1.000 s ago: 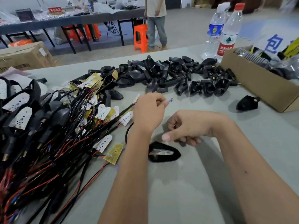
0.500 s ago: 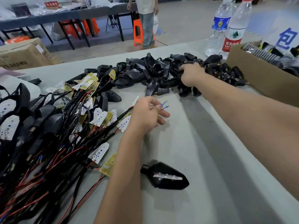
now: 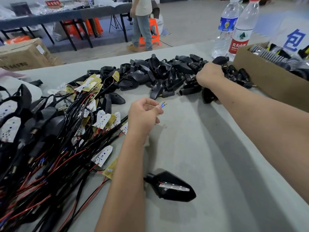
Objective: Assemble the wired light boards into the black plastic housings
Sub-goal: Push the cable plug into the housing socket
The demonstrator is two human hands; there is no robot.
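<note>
My left hand (image 3: 143, 114) pinches thin wire ends (image 3: 163, 104) with blue sleeves and metal tips above the grey table (image 3: 209, 156). My right hand (image 3: 209, 75) is stretched out into the pile of empty black housings (image 3: 158, 72) at the far side, its fingers curled round one black housing (image 3: 219, 60). One housing with a light board in it (image 3: 172, 187) lies near the front, beside my left forearm. A tangle of wired light boards (image 3: 66, 128) with red and black leads covers the left side.
A brown cardboard box (image 3: 267, 77) with parts stands at the right. Two water bottles (image 3: 237, 29) stand behind the housing pile. A person (image 3: 142, 22), tables and an orange stool are beyond the table's far edge.
My right hand left the spot beside my left hand, reached out to the housing pile and gripped a housing. The left hand kept hold of the wire ends.
</note>
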